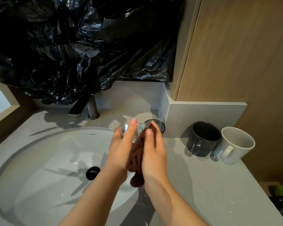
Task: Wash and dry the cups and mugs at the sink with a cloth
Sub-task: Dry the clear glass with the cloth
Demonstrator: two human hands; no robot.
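My left hand (121,147) holds a clear glass cup (127,128) over the right rim of the white sink (39,160). My right hand (153,149) presses a dark brown cloth (136,159) against the cup's side; the cloth hangs down between both palms. On the counter to the right stand a dark grey mug (203,139) and a white mug (235,145), both tilted toward me. A dark-rimmed glass (158,125) sits behind my right fingers, partly hidden.
A metal faucet (88,106) rises behind the basin, its top under a black plastic sheet (82,46) that covers the wall. The drain (93,172) is black. A wooden panel (243,54) stands right; the grey counter (219,193) ends at the right edge.
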